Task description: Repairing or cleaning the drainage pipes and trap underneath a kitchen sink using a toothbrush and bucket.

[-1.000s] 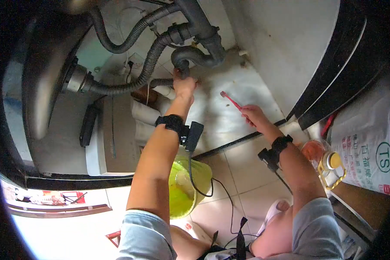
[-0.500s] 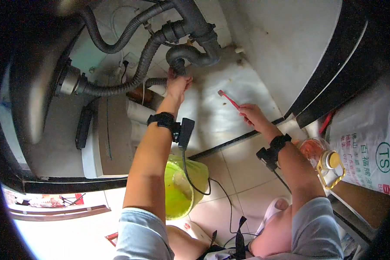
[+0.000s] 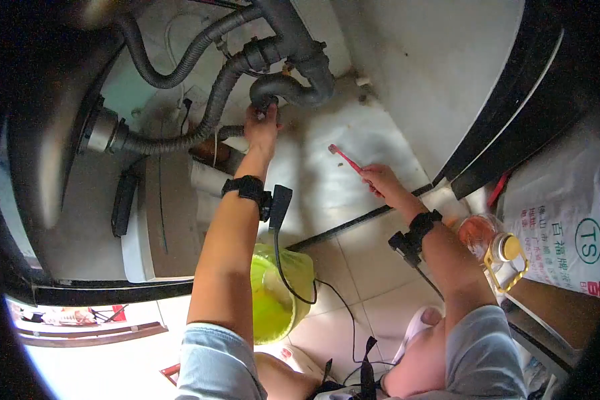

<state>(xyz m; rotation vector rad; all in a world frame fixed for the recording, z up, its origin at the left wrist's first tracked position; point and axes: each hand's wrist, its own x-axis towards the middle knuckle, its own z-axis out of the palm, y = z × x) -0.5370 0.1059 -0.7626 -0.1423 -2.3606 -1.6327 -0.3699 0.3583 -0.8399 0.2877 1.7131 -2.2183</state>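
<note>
Under a sink cabinet, my left hand (image 3: pixel 261 129) is closed around the lower end of a curved dark grey drain trap (image 3: pixel 293 88). Its fingers and thumb wrap the pipe just below the bend. In my right hand (image 3: pixel 381 180) is a red toothbrush (image 3: pixel 347 159), gripped by the handle. Its bristle end points up and left over the pale cabinet floor (image 3: pixel 373 137), apart from the pipe. Small brown bits of dirt lie on that floor near the brush.
Ribbed grey hoses (image 3: pixel 213 110) run left of the trap. A white-and-grey box unit (image 3: pixel 173 220) stands at left. Below my left forearm is a bin with a yellow-green liner (image 3: pixel 280 293). An oil bottle (image 3: pixel 507 248) and a printed white sack (image 3: pixel 560 220) sit at right.
My left hand has shifted up the pipe end, its fingers now nearer the bend. The toothbrush and my right hand have moved slightly left and down in the picture.
</note>
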